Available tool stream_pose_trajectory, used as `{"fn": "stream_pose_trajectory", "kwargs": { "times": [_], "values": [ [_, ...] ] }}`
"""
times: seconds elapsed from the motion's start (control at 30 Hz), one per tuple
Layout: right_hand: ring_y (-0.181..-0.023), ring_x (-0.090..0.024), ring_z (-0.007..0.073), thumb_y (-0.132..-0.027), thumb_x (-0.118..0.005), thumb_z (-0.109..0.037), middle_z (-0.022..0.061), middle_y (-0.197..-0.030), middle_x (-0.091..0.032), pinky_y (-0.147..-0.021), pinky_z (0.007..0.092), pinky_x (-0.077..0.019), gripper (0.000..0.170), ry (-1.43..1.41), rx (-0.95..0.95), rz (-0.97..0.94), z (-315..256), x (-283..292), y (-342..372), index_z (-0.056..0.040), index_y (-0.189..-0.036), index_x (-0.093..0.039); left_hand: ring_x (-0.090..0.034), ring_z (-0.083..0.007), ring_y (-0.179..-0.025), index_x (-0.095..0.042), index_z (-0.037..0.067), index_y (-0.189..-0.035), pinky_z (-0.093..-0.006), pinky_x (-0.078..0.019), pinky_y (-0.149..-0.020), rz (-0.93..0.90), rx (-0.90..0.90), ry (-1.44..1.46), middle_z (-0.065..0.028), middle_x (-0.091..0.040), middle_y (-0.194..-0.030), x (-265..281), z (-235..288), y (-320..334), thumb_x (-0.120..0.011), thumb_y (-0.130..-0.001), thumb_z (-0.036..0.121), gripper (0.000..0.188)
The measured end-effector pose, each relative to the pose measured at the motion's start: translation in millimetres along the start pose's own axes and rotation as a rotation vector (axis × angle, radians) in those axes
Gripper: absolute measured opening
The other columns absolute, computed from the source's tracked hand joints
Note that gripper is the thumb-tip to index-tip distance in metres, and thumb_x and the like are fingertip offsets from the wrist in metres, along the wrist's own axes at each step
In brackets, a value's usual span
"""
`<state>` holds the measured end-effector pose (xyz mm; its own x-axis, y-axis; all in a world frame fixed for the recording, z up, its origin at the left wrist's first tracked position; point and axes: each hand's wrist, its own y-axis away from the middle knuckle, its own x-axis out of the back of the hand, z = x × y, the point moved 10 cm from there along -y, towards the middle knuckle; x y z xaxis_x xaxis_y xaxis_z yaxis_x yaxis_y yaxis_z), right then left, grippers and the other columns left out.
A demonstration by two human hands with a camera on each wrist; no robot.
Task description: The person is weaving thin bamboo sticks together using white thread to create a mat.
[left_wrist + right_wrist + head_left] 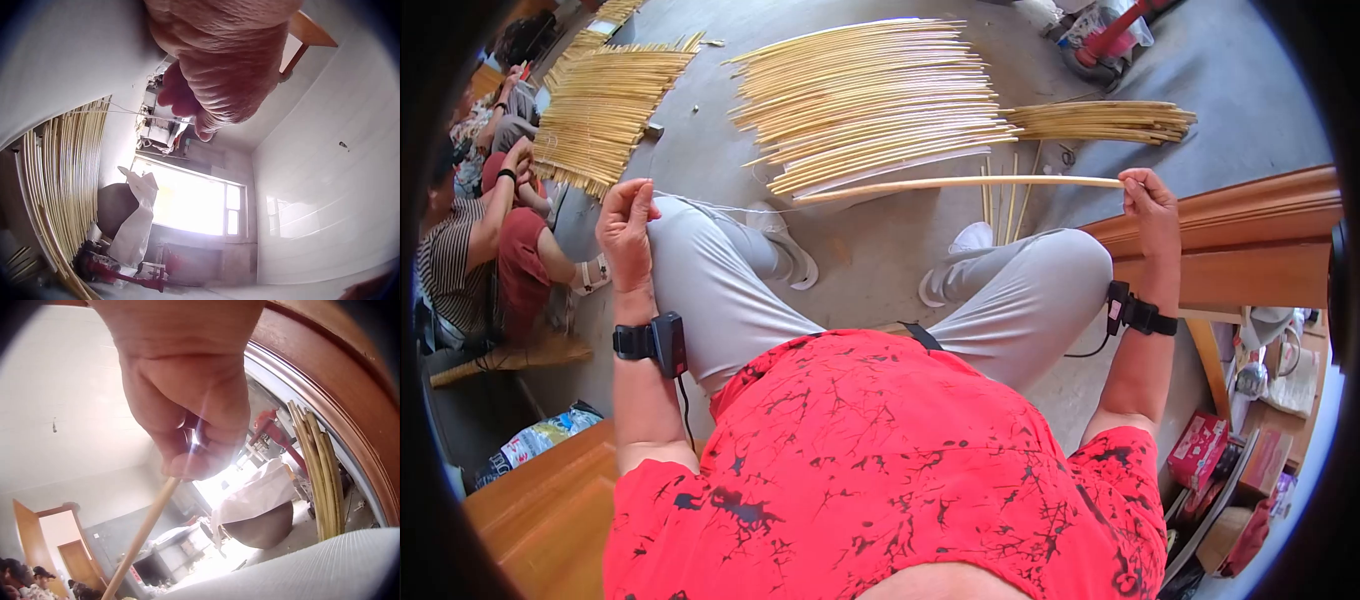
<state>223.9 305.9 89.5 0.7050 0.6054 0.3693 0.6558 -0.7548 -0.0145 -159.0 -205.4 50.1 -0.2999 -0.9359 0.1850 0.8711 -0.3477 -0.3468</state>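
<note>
My right hand point(1150, 205) pinches one end of a long pale stalk point(970, 182), held nearly level above my knees. In the right wrist view the stalk point(140, 540) runs down and away from the fingertips. Over my left knee, my left hand point(628, 228) pinches thin white string point(725, 208) between thumb and fingers. The string stretches from there toward the stalk's left end; in the left wrist view the string point(147, 114) leads on to the stalks. Just beyond the stalk lies a mat of parallel stalks point(880, 95) on the floor.
A bundle of loose stalks point(1110, 120) lies right of the mat, with a few single stalks point(1010, 200) nearer my right foot. At left, a seated person point(475, 240) is beside another stalk mat point(605, 110). A wooden panel point(1230, 230) borders my right arm.
</note>
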Motion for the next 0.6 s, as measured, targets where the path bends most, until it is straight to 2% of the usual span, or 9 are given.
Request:
{"fn": "stream_pose_trajectory", "kwargs": {
  "times": [0.07, 0.13, 0.2, 0.27, 0.33, 0.43, 0.5, 0.6],
  "values": [
    [-0.055, -0.042, 0.0032, -0.083, -0.056, -0.009, -0.0037, -0.062, -0.048, -0.049, 0.0162, -0.0333, 0.007, 0.016, -0.04, 0.0, 7.0, 2.1, -3.8, -0.005, -0.084, -0.061, -0.047, -0.0043, -0.061, -0.058, 0.003, -0.089, -0.0163, -0.0367, -0.057, -0.123, 0.067, 0.174, 0.0019, -0.052, -0.068, -18.1, 0.3, 3.7, -0.055, -0.084, 0.007, 0.007],
    [-0.054, -0.043, 0.0031, -0.083, -0.056, -0.01, -0.0038, -0.062, -0.048, -0.049, 0.0161, -0.0337, 0.008, 0.036, -0.115, -0.028, 19.1, 2.1, -9.7, -0.0046, -0.085, -0.061, -0.047, -0.0049, -0.06, -0.058, 0.002, -0.088, -0.0169, -0.0367, -0.056, -0.182, 0.119, 0.179, 0.0012, -0.052, -0.067, -40.0, 10.5, 15.5, -0.055, -0.083, 0.005, 0.006],
    [-0.053, -0.043, 0.0032, -0.083, -0.057, -0.011, -0.0038, -0.062, -0.049, -0.048, 0.016, -0.0339, 0.008, 0.039, -0.131, -0.031, 23.0, 2.8, -14.9, -0.0044, -0.085, -0.061, -0.048, -0.0048, -0.06, -0.059, 0.002, -0.083, -0.017, -0.0381, -0.055, -0.434, 0.222, 0.236, 0.001, -0.055, -0.07, -81.8, 13.0, 35.2, -0.058, -0.081, 0.003, 0.003],
    [-0.053, -0.044, 0.0032, -0.083, -0.057, -0.012, -0.0037, -0.063, -0.049, -0.048, 0.0159, -0.0341, 0.009, 0.038, -0.136, -0.041, 29.1, 3.5, -21.7, -0.0042, -0.086, -0.06, -0.049, -0.0052, -0.061, -0.059, 0.001, -0.083, -0.0177, -0.0393, -0.055, -0.569, 0.221, 0.232, 0.0003, -0.056, -0.072, -111.9, 16.7, 51.1, -0.059, -0.081, 0.004, 0.003],
    [-0.052, -0.045, 0.0034, -0.083, -0.056, -0.012, -0.0032, -0.063, -0.05, -0.047, 0.0159, -0.0344, 0.01, -0.004, -0.136, -0.06, 35.8, 3.6, -30.0, -0.0036, -0.085, -0.06, -0.05, -0.0055, -0.063, -0.058, 0.001, -0.083, -0.0182, -0.0404, -0.057, -0.629, 0.245, 0.265, 0.0003, -0.056, -0.072, -130.9, 13.4, 58.7, -0.058, -0.081, 0.004, 0.004],
    [-0.052, -0.045, 0.0036, -0.083, -0.056, -0.012, -0.0029, -0.064, -0.05, -0.047, 0.0159, -0.0352, 0.01, 0.005, -0.153, -0.062, 31.4, -3.9, -27.7, -0.0034, -0.086, -0.06, -0.05, -0.0057, -0.066, -0.057, 0.002, -0.083, -0.0189, -0.0408, -0.059, -0.511, 0.259, 0.225, 0.001, -0.056, -0.074, -133.5, -3.6, 51.5, -0.055, -0.084, 0.007, 0.005],
    [-0.053, -0.045, 0.0038, -0.083, -0.056, -0.011, -0.0028, -0.064, -0.05, -0.047, 0.016, -0.0355, 0.01, -0.006, -0.145, -0.084, 24.4, -11.3, -24.2, -0.0032, -0.086, -0.06, -0.053, -0.0074, -0.078, -0.055, 0.005, -0.089, -0.0216, -0.044, -0.063, -0.304, 0.302, 0.049, -0.0015, -0.057, -0.087, -115.7, -31.1, 42.3, -0.052, -0.087, 0.016, 0.011],
    [-0.053, -0.046, 0.0045, -0.083, -0.056, -0.01, -0.0019, -0.064, -0.051, -0.048, 0.0164, -0.0358, 0.009, -0.066, -0.126, -0.133, 17.0, -23.8, -20.3, -0.0029, -0.087, -0.06, -0.053, -0.0078, -0.084, -0.054, 0.007, -0.091, -0.021, -0.0449, -0.064, -0.279, 0.371, 0.143, -0.0016, -0.056, -0.094, -117.1, -40.3, 45.4, -0.051, -0.088, 0.017, 0.011]
  ]
}}
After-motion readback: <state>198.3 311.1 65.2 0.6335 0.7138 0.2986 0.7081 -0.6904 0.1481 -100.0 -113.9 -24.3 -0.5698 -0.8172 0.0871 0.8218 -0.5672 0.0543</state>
